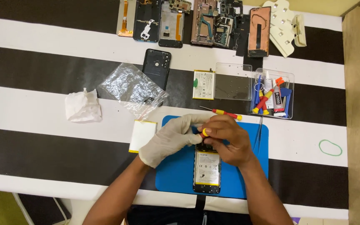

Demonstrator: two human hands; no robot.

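Pinching a small screwdriver [205,132] by its yellow cap, the bare right hand [229,141] works at the top of an opened phone [207,171]; the gloved left hand [167,139] closes beside it, steadying; the tip could slip and gouge the exposed battery, I judge; the phone lies on a blue mat [176,171] directly under both hands, its lower end toward the tabletop [42,108] edge; a spare screwdriver [226,113] rests just beyond.

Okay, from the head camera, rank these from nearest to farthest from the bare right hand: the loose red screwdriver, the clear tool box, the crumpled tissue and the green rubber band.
From the right hand:
1. Loose red screwdriver, just above the hand on the mat's top edge.
2. Clear tool box, up and to the right.
3. Green rubber band, far right on a white stripe.
4. Crumpled tissue, far left, past the gloved hand.
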